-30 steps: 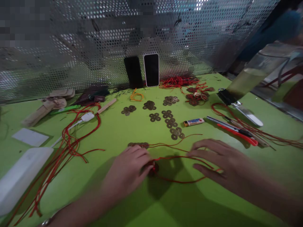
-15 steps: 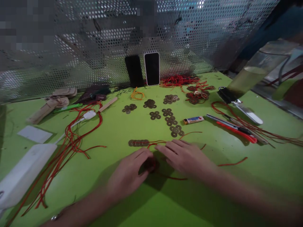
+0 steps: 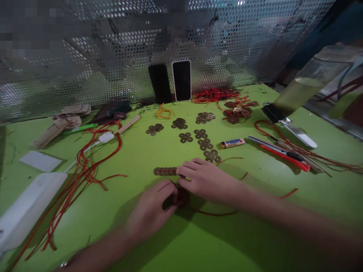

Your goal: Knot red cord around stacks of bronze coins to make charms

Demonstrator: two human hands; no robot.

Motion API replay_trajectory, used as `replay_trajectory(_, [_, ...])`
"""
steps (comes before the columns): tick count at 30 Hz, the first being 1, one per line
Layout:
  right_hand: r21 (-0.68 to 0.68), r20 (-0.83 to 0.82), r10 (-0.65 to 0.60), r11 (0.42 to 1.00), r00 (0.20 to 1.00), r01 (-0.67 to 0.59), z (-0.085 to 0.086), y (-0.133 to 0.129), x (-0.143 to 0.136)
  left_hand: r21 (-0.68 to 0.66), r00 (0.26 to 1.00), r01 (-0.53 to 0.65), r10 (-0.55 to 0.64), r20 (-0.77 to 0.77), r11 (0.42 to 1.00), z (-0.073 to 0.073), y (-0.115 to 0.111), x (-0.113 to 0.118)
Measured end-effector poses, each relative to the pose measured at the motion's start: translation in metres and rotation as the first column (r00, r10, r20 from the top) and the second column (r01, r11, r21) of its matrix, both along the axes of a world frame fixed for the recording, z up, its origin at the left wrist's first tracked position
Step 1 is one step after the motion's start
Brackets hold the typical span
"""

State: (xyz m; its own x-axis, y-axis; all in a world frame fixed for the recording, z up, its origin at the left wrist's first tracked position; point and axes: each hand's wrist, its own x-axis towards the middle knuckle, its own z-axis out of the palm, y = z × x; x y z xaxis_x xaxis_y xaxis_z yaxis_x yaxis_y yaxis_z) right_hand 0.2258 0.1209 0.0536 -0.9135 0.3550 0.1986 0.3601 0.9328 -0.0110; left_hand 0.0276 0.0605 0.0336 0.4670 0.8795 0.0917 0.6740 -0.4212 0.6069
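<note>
My left hand (image 3: 154,207) is closed in a pinch low in the middle of the head view, with red cord (image 3: 214,214) running out from beneath it to the right. Its fingertips meet those of my right hand (image 3: 201,179), whose fingers are curled and pressed together over the same cord. A dark reddish bundle sits in shadow under the two hands; its shape is hard to make out. Just beyond them lies a row of overlapping holed coins (image 3: 164,171) threaded with red cord, its right end touching or hidden by my right fingers.
Several small coin clusters (image 3: 205,144) lie past my hands. To the right are a lighter (image 3: 232,143), a red utility knife (image 3: 279,154), a brush (image 3: 297,134) and a jar of liquid (image 3: 300,90). Red cords (image 3: 85,166) and a white power strip (image 3: 31,207) lie left; two phones (image 3: 182,81) stand behind.
My right hand has moved left and its fingers now cover the right end of the coin row's cord. The left hand has shifted slightly left, still pinching.
</note>
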Motion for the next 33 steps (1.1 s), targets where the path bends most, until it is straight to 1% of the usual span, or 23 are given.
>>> replay_trajectory(2, [-0.018, -0.023, -0.002, 1.0, 1.0, 0.002, 0.002, -0.005, 0.004, -0.003, 1.0, -0.017, 0.017, -0.013, 1.0, 0.0, 0.0, 0.001])
replay_trajectory(5, [-0.084, -0.049, -0.025, 0.996, 0.999, 0.021, 0.001, -0.017, 0.012, -0.026, 0.999, -0.048, 0.047, -0.024, 0.999, 0.0, 0.001, 0.003])
replay_trajectory(8, [-0.126, -0.036, -0.057, 0.991, 0.998, 0.052, -0.006, -0.03, 0.018, -0.027, 1.0, -0.021, 0.022, 0.006, 0.999, 0.0, 0.001, 0.005])
replay_trajectory(10, [-0.12, -0.029, -0.085, 0.989, 0.996, 0.081, -0.012, -0.037, 0.021, 0.033, 1.0, 0.027, -0.027, 0.016, 0.999, -0.001, 0.002, 0.005])
replay_trajectory(12, [-0.093, -0.029, -0.107, 0.99, 0.994, 0.104, -0.018, -0.042, 0.022, 0.152, 0.997, 0.081, -0.082, -0.004, 0.985, -0.001, 0.001, 0.005])
replay_trajectory(15, [-0.045, -0.058, -0.118, 0.992, 0.991, 0.116, -0.021, -0.047, 0.023, 0.349, 0.987, 0.154, -0.132, -0.088, 0.924, 0.0, 0.0, 0.004])
replay_trajectory(17, [-0.026, -0.085, -0.117, 0.993, 0.99, 0.115, -0.02, -0.051, 0.022, 0.463, 0.97, 0.226, -0.153, -0.19, 0.857, 0.003, -0.002, 0.005])
replay_trajectory(19, [-0.019, -0.086, -0.112, 0.994, 0.99, 0.111, -0.018, -0.055, 0.023, 0.552, 0.938, 0.32, -0.176, -0.299, 0.77, 0.007, -0.004, 0.004])
replay_trajectory(21, [-0.021, -0.062, -0.115, 0.993, 0.991, 0.114, -0.016, -0.06, 0.025, 0.593, 0.893, 0.424, -0.208, -0.398, 0.684, 0.012, -0.007, 0.002])
replay_trajectory(22, [-0.019, -0.057, -0.121, 0.993, 0.991, 0.12, -0.015, -0.062, 0.028, 0.592, 0.869, 0.471, -0.225, -0.442, 0.654, 0.014, -0.008, 0.001])
replay_trajectory(24, [-0.023, -0.042, -0.141, 0.99, 0.989, 0.14, -0.016, -0.067, 0.034, 0.556, 0.816, 0.549, -0.259, -0.516, 0.624, 0.016, -0.011, -0.002])
replay_trajectory(25, [-0.026, -0.038, -0.153, 0.988, 0.987, 0.152, -0.016, -0.069, 0.039, 0.531, 0.793, 0.579, -0.276, -0.544, 0.619, 0.016, -0.012, -0.003])
replay_trajectory(26, [-0.027, -0.036, -0.164, 0.986, 0.986, 0.163, -0.018, -0.072, 0.045, 0.517, 0.784, 0.588, -0.283, -0.552, 0.622, 0.015, -0.013, -0.003])
replay_trajectory(28, [-0.019, -0.029, -0.201, 0.979, 0.979, 0.201, -0.02, -0.076, 0.06, 0.523, 0.817, 0.542, -0.266, -0.513, 0.657, 0.013, -0.014, -0.002])
replay_trajectory(31, [-0.003, -0.02, -0.26, 0.966, 0.965, 0.26, -0.022, -0.082, 0.089, 0.521, 0.907, 0.388, -0.213, -0.364, 0.76, 0.009, -0.011, 0.004])
replay_trajectory(33, [-0.013, -0.009, -0.289, 0.957, 0.957, 0.289, -0.022, -0.087, 0.109, 0.47, 0.932, 0.322, -0.188, -0.31, 0.822, 0.006, -0.007, 0.008])
